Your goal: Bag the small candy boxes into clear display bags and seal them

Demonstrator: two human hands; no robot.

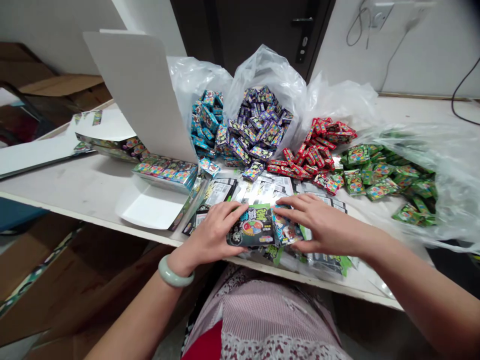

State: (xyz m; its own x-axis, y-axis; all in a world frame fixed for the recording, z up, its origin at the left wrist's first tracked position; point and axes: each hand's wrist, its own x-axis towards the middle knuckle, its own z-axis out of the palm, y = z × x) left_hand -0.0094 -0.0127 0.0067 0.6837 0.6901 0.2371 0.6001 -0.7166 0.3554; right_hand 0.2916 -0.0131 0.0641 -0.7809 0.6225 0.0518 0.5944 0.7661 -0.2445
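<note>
**Two hands (262, 225) press on a black-and-green packet (251, 227) at the table's near edge**

A long white table (75, 185) stretches across the view, with a dark door (255, 30) behind it. Clear plastic bags (266, 85) spill four heaps of small packets: a blue heap (204, 120), a purple heap (255, 125), a red heap (311, 150) and a green heap (375, 170). A white card (138, 90) stands tilted at the left, and a row of colourful packets (165, 172) lies just before it.

Flat black-and-white pouches (262, 192) fan out nearest the person. On them, the black-and-green packet sits between both palm-down hands. The left hand (210, 235), wearing a pale green bangle (174, 272), curves over the packet's left side. The right hand (318, 222), fingers spread, rests on a smaller blue packet (285, 229) touching it. Whether either hand grips, I cannot tell.
</note>
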